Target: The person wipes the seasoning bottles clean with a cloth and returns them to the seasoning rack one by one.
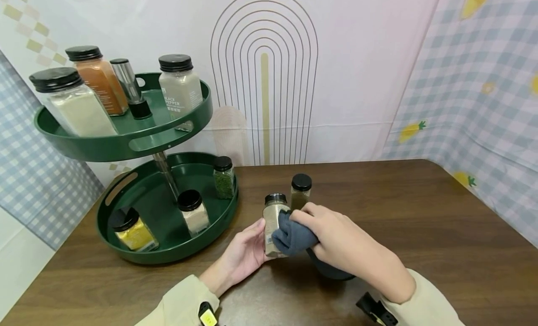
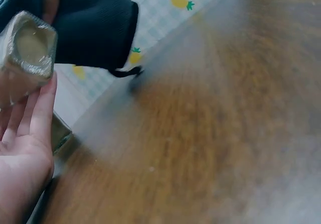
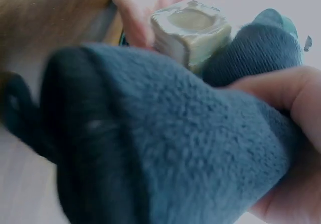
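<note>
My left hand [image 1: 254, 245] grips a square glass spice jar [image 1: 273, 225] with a black lid and pale greenish powder, held just above the wooden table [image 1: 420, 214]. My right hand [image 1: 336, 237] grips a dark blue-grey cloth [image 1: 294, 237] and presses it on the jar's right side. In the left wrist view the jar's base [image 2: 27, 48] shows above my fingers [image 2: 42, 108], with the cloth [image 2: 95, 28] beside it. The right wrist view is filled by the cloth [image 3: 165, 143], with the jar's base [image 3: 190, 28] beyond it. A second black-lidded jar [image 1: 300, 190] stands just behind.
A green two-tier round rack stands at the left. Its upper tray [image 1: 126, 146] carries several jars and a slim grinder. Its lower tray [image 1: 168, 256] holds three jars. Patterned cloth walls close the back and right.
</note>
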`<action>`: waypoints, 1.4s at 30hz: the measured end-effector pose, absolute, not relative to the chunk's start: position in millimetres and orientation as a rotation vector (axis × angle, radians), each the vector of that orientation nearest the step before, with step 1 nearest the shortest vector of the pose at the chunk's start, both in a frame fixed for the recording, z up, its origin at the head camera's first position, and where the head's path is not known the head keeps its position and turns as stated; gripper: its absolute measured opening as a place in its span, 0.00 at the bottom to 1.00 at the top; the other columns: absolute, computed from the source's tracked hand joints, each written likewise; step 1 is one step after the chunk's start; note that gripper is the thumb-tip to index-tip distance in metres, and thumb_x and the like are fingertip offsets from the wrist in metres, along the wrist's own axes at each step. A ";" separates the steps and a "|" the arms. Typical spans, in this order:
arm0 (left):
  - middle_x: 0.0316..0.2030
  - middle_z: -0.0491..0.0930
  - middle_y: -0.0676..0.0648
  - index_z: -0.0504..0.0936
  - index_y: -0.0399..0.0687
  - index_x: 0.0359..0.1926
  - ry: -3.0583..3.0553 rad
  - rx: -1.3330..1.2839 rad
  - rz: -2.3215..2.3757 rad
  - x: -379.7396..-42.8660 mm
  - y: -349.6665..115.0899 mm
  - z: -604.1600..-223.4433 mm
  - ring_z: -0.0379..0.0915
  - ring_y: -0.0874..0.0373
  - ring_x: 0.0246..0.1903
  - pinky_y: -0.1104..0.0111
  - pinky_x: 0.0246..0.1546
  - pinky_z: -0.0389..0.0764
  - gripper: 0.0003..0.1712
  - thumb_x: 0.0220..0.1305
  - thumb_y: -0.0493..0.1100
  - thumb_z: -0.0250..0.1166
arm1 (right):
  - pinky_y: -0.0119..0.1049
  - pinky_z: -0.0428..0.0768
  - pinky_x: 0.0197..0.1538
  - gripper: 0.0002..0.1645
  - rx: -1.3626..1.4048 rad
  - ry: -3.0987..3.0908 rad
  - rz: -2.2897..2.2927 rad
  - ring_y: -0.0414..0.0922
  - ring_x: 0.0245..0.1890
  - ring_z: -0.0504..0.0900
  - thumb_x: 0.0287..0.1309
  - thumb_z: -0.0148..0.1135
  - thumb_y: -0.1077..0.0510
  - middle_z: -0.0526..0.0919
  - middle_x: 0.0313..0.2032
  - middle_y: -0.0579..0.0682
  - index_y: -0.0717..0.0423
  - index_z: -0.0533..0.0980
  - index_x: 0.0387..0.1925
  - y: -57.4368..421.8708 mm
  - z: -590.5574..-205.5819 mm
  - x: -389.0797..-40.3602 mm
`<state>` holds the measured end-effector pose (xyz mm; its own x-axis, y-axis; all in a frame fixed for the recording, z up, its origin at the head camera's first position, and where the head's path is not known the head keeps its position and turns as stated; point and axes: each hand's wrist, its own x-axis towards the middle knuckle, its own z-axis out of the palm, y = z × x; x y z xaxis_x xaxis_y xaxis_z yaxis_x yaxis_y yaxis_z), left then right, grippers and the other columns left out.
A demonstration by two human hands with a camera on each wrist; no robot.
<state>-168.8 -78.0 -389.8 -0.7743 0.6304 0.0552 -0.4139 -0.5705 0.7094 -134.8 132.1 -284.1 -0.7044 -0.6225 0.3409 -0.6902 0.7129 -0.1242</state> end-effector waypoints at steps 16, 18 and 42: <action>0.55 0.74 0.47 0.46 0.44 0.71 0.921 0.500 2.214 -169.3 -76.3 -390.0 0.72 0.54 0.54 0.61 0.56 0.72 0.30 0.74 0.50 0.38 | 0.34 0.73 0.33 0.24 0.890 -2.690 0.429 0.34 0.28 0.73 0.42 0.62 0.67 0.74 0.33 0.34 0.39 0.76 0.40 150.0 -265.9 -136.5; 0.58 0.71 0.45 0.45 0.46 0.71 0.903 0.536 2.179 -169.0 -76.3 -389.8 0.70 0.52 0.57 0.59 0.58 0.71 0.30 0.74 0.50 0.37 | 0.37 0.75 0.35 0.24 0.834 -2.665 0.455 0.36 0.30 0.75 0.42 0.63 0.66 0.76 0.35 0.38 0.42 0.76 0.42 145.9 -271.2 -140.7; 0.49 0.74 0.51 0.55 0.52 0.61 1.028 0.359 2.365 -170.7 -75.3 -390.6 0.74 0.58 0.48 0.64 0.49 0.75 0.20 0.72 0.46 0.45 | 0.34 0.70 0.25 0.27 0.883 -2.736 0.227 0.38 0.26 0.72 0.33 0.61 0.68 0.74 0.31 0.41 0.43 0.77 0.40 146.7 -269.9 -137.5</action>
<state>-170.7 -75.3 -390.6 -0.8233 0.5667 0.0304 -0.3644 -0.5689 0.7372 -137.5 146.7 -269.9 -0.7824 -0.5515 0.2893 -0.5916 0.8033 -0.0687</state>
